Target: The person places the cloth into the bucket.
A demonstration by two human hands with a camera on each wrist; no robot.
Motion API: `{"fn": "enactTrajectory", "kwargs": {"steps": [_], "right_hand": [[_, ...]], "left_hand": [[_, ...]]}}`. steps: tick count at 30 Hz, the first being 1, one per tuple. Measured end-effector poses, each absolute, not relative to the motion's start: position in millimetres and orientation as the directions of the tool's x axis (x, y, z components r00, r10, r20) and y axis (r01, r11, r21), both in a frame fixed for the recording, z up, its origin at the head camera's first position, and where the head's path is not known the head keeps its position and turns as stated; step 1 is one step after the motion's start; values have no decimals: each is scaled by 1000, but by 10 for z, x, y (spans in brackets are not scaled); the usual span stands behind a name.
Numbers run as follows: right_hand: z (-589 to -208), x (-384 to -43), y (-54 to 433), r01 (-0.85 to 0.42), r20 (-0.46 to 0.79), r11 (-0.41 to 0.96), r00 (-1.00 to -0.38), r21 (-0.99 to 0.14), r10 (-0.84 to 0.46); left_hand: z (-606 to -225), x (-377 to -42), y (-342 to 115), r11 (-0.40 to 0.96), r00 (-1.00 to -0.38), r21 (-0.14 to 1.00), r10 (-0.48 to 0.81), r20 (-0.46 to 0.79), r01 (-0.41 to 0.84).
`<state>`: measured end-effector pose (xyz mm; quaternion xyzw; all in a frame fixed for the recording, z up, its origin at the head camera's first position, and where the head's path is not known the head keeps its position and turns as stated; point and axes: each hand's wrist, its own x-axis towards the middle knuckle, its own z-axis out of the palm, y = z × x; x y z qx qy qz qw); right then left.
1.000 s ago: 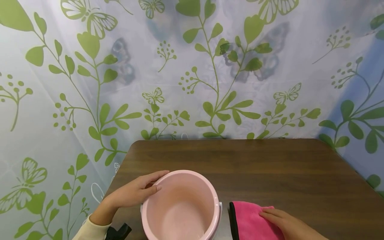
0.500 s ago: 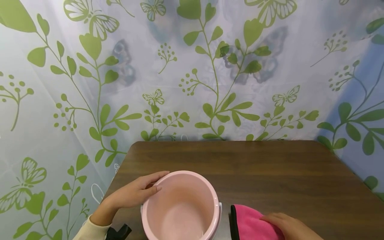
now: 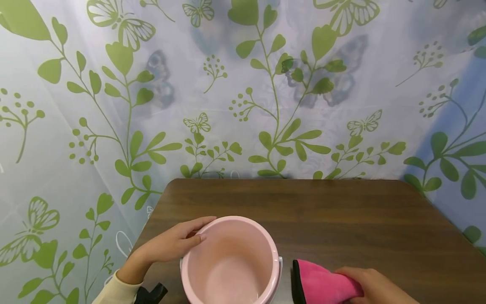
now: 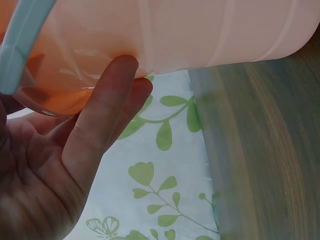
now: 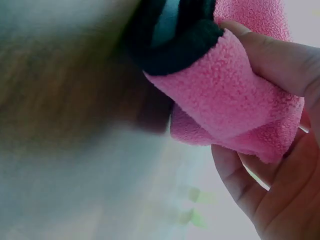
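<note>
A pale pink bucket [image 3: 229, 242] stands at the table's near side with its mouth up. My left hand [image 3: 168, 244] grips its left rim, thumb over the edge and fingers along the outside. In the left wrist view, those fingers [image 4: 97, 120] lie against the bucket wall [image 4: 200, 32], near a pale handle [image 4: 22, 42]. To the right of the bucket, my right hand [image 3: 373, 287] pinches a folded pink towel [image 3: 322, 282] with dark edging. The right wrist view shows the thumb [image 5: 280, 60] on one face of the towel [image 5: 235, 95] and fingers underneath.
The dark wooden table [image 3: 341, 219] stretches back and to the right. Behind and beside it hangs a white curtain [image 3: 228, 76] with green leaves and butterflies. A black object [image 3: 151, 294] shows by my left wrist.
My right hand has gone from resting on the flat towel to gripping it, and the towel has bunched up in its grasp. My left hand has stayed on the bucket's rim.
</note>
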<state>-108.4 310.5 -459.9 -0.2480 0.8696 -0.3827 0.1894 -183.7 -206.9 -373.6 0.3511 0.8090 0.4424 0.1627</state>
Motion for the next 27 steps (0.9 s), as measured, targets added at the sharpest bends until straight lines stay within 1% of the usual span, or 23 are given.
{"fn": "enactTrajectory", "kwargs": {"steps": [3, 4, 6, 9, 10, 14, 16, 18, 23, 27], "right_hand": [[-4541, -1108, 3114, -358, -91, 607, -807, -709, -583], [-4515, -1114, 3117, -362, -90, 622, -814, -694, -574], [-4465, -1130, 3125, -360, -95, 654, -828, -665, -553], [-4385, -1156, 3138, -298, -150, 711, -857, -637, -494], [-4363, -1165, 3143, -304, -148, 730, -863, -613, -484], [-4287, -1203, 3156, -367, -91, 775, -875, -515, -475], [-4257, -1214, 3160, -414, -41, 782, -873, -466, -487], [-4220, -1231, 3165, -427, -25, 783, -871, -453, -490], [-4134, -1269, 3155, -494, 61, 771, -854, -402, -516], [-4058, -1301, 3129, -520, 126, 783, -851, -342, -510]], "left_hand": [[-3738, -1840, -2068, 361, -700, 832, 712, 46, 422], [-3738, -1840, -2067, 361, -700, 831, 713, 46, 422], [-3738, -1839, -2066, 361, -699, 829, 714, 48, 426], [-3732, -1833, -2066, 363, -698, 826, 715, 51, 432], [-3730, -1832, -2066, 364, -698, 825, 714, 52, 433], [-3727, -1828, -2064, 361, -699, 829, 713, 49, 426], [-3730, -1829, -2063, 357, -699, 834, 714, 46, 420], [-3735, -1829, -2062, 356, -698, 835, 715, 46, 419], [-3738, -1835, -2067, 357, -696, 829, 716, 54, 431], [-3738, -1843, -2072, 350, -695, 835, 717, 51, 424]]}}
